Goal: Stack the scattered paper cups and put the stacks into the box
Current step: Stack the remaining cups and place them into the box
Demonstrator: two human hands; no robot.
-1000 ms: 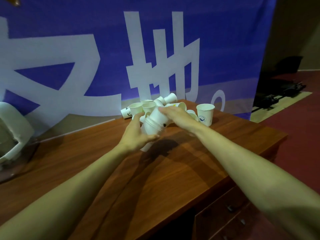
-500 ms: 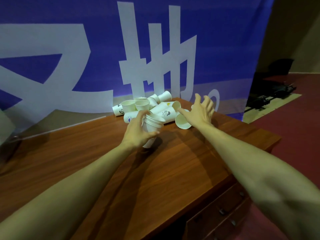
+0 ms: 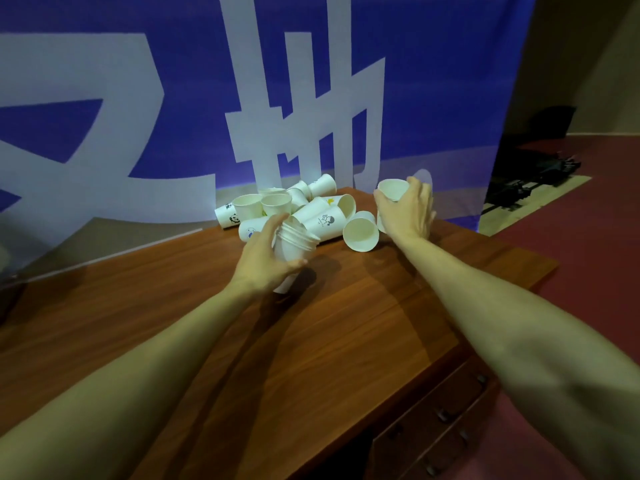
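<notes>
My left hand (image 3: 265, 256) grips a stack of white paper cups (image 3: 294, 242), tilted with the open rims facing up and right, just above the wooden desk (image 3: 311, 341). Off to the right, my right hand (image 3: 410, 211) is wrapped around a single white cup (image 3: 393, 189) and holds it upright above the desk. Between and behind the hands lies a pile of scattered paper cups (image 3: 294, 206), some upright, some on their sides, several with small printed pictures. One loose cup (image 3: 361, 232) lies on its side with its mouth toward me. No box is in view.
A blue banner with large white characters (image 3: 277, 98) hangs right behind the desk. The desk's right edge and corner (image 3: 550, 265) drop to a red floor. Drawers with dark handles (image 3: 446, 414) sit under the near edge. Dark equipment (image 3: 533, 181) lies on the floor at far right.
My right hand left the stack, reached right with fingers spread, and now has closed on the single cup and lifted it. My left hand keeps holding the stack, lowered a little.
</notes>
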